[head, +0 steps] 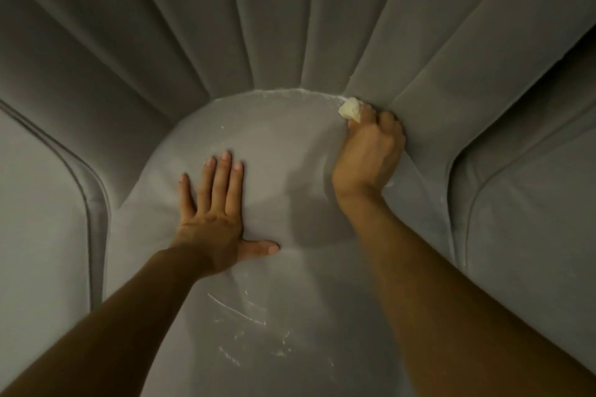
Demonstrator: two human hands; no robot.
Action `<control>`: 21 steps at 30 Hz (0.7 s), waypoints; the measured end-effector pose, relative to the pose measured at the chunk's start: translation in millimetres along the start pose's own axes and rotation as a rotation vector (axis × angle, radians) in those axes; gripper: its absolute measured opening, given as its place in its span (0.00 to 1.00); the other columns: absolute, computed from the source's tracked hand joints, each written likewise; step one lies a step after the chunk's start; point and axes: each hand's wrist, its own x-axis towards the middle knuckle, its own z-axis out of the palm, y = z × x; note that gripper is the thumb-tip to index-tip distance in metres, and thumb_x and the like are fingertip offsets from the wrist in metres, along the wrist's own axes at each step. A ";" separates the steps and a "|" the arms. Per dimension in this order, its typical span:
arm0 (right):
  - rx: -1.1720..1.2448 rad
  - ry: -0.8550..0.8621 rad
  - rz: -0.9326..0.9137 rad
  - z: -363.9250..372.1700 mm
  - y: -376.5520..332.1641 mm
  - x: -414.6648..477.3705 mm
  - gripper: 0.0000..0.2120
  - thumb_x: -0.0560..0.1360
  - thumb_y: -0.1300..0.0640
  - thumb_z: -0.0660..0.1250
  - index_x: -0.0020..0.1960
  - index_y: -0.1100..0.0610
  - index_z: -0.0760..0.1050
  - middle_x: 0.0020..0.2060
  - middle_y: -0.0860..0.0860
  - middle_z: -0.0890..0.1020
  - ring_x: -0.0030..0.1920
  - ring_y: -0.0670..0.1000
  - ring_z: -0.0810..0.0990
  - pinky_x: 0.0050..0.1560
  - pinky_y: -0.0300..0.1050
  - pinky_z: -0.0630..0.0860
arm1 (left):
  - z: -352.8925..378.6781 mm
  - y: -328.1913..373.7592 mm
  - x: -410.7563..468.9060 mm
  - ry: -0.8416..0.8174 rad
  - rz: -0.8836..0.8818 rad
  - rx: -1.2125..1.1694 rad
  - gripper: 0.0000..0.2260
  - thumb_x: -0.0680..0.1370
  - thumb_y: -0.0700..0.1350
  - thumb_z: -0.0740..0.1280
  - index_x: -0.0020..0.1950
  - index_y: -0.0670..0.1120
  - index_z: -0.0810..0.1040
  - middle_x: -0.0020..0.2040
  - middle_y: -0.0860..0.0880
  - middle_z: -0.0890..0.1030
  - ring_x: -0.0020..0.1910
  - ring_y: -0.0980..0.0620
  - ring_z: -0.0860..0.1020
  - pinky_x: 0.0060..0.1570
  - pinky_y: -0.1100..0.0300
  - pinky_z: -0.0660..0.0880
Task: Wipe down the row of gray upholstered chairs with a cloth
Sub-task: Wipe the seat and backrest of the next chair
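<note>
Gray seat (290,267) fills mid-view; everything else is placed from it.

Near part of seat: thin white streaks (237,309) and flecks on the fabric, between two bare forearms.

Seat, left of centre: left hand (213,219) palm down, flat on the fabric. Fingers straight, slightly spread, thumb out sideways toward seat centre. Holds nothing. Fabric dimples around the palm.

Far right edge of seat: right hand (367,151), fingers curled tight round a small pale cloth (350,109). Only a wad shows past the fingertips. Cloth pressed into the seam where the seat meets the back.

Along that seam, left of the cloth: white residue (283,94).

Beyond seat: back (258,26), gray, channelled in long ribs that fan outward.

Flanking seat: left armrest (48,203) and right armrest (532,203), padded, gray, with piped edges.
</note>
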 end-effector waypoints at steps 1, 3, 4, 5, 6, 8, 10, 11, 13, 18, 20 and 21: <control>0.019 -0.001 -0.026 2.8 -7.3 -0.3 0.10 0.60 0.65 0.78 0.40 0.61 0.82 0.32 0.58 0.78 0.33 0.59 0.78 0.42 0.46 0.64 | 1.8 -1.2 1.1 0.002 -0.003 0.010 0.56 0.64 0.81 0.44 0.77 0.41 0.39 0.76 0.40 0.47 0.76 0.50 0.35 0.70 0.52 0.32; 0.062 -0.013 -0.108 5.5 -17.7 -1.0 0.11 0.60 0.65 0.78 0.40 0.60 0.81 0.32 0.58 0.78 0.33 0.58 0.78 0.42 0.47 0.63 | 3.9 -2.2 3.1 0.023 -0.004 0.033 0.57 0.65 0.81 0.43 0.77 0.39 0.43 0.75 0.38 0.49 0.76 0.48 0.37 0.70 0.52 0.36; 0.081 -0.025 -0.151 6.4 -19.8 -0.9 0.11 0.60 0.65 0.78 0.41 0.60 0.81 0.33 0.58 0.78 0.34 0.58 0.78 0.42 0.47 0.62 | 4.1 -2.3 4.5 0.030 -0.004 0.041 0.57 0.65 0.81 0.43 0.77 0.38 0.45 0.75 0.38 0.50 0.76 0.47 0.37 0.70 0.52 0.38; 0.103 -0.045 -0.198 5.3 -19.1 -1.4 0.11 0.61 0.64 0.77 0.43 0.59 0.81 0.34 0.57 0.79 0.35 0.58 0.78 0.42 0.47 0.62 | 3.8 -2.2 5.3 0.027 0.002 0.042 0.56 0.65 0.81 0.43 0.77 0.37 0.45 0.75 0.38 0.51 0.76 0.47 0.37 0.70 0.52 0.39; 0.135 -0.063 -0.252 3.2 -16.0 -1.8 0.11 0.63 0.63 0.76 0.45 0.58 0.82 0.35 0.56 0.79 0.36 0.58 0.78 0.42 0.47 0.62 | 3.4 -1.8 4.3 0.027 0.003 0.036 0.56 0.66 0.80 0.43 0.77 0.38 0.45 0.75 0.39 0.51 0.76 0.47 0.37 0.70 0.52 0.39; 0.235 -0.112 -0.399 -2.3 -6.9 -2.5 0.10 0.67 0.60 0.70 0.48 0.57 0.82 0.37 0.56 0.79 0.38 0.59 0.78 0.43 0.49 0.64 | 2.7 -1.2 1.8 0.031 -0.001 0.015 0.55 0.66 0.80 0.44 0.78 0.40 0.43 0.76 0.42 0.48 0.76 0.48 0.37 0.70 0.52 0.38; 0.333 -0.203 -0.563 -14.7 3.3 -5.3 0.13 0.71 0.57 0.62 0.51 0.56 0.81 0.38 0.55 0.79 0.38 0.60 0.78 0.43 0.49 0.66 | 1.3 -1.2 -2.7 0.034 0.015 -0.011 0.55 0.66 0.81 0.45 0.78 0.42 0.42 0.77 0.43 0.47 0.76 0.50 0.37 0.71 0.53 0.36; 0.372 -0.250 -0.612 -21.8 6.1 -6.5 0.14 0.71 0.55 0.60 0.51 0.55 0.81 0.38 0.55 0.79 0.38 0.60 0.77 0.42 0.49 0.68 | -0.2 -2.4 -5.8 0.051 0.013 -0.024 0.54 0.66 0.80 0.46 0.78 0.43 0.41 0.77 0.43 0.46 0.76 0.51 0.37 0.71 0.53 0.34; 0.381 -0.276 -0.564 -34.6 11.5 -5.0 0.15 0.71 0.54 0.60 0.51 0.54 0.82 0.39 0.56 0.79 0.39 0.60 0.78 0.42 0.48 0.74 | -4.9 -6.1 -10.8 0.092 0.006 -0.031 0.52 0.68 0.79 0.47 0.78 0.44 0.40 0.77 0.44 0.45 0.76 0.53 0.37 0.72 0.53 0.33; 0.193 -0.185 -0.173 -23.9 2.4 11.9 0.11 0.71 0.59 0.66 0.51 0.63 0.80 0.39 0.63 0.79 0.42 0.64 0.77 0.43 0.52 0.69 | -3.3 -23.9 -17.9 0.121 -0.120 0.026 0.52 0.70 0.78 0.46 0.78 0.39 0.43 0.77 0.41 0.47 0.77 0.49 0.41 0.73 0.50 0.35; 0.181 -0.172 -0.127 -9.7 -13.4 10.7 0.08 0.70 0.63 0.69 0.47 0.65 0.80 0.37 0.64 0.79 0.41 0.64 0.77 0.43 0.49 0.64 | 2.2 -25.4 -15.6 0.134 -0.133 0.060 0.52 0.70 0.78 0.45 0.77 0.38 0.43 0.76 0.39 0.49 0.76 0.47 0.45 0.72 0.49 0.39; 0.186 -0.154 -0.116 -3.9 -23.0 8.5 0.07 0.69 0.65 0.70 0.45 0.66 0.80 0.36 0.64 0.79 0.39 0.64 0.78 0.43 0.48 0.62 | 4.4 -25.7 -13.8 0.145 -0.136 0.072 0.52 0.70 0.78 0.45 0.77 0.37 0.43 0.76 0.38 0.50 0.76 0.47 0.46 0.72 0.49 0.40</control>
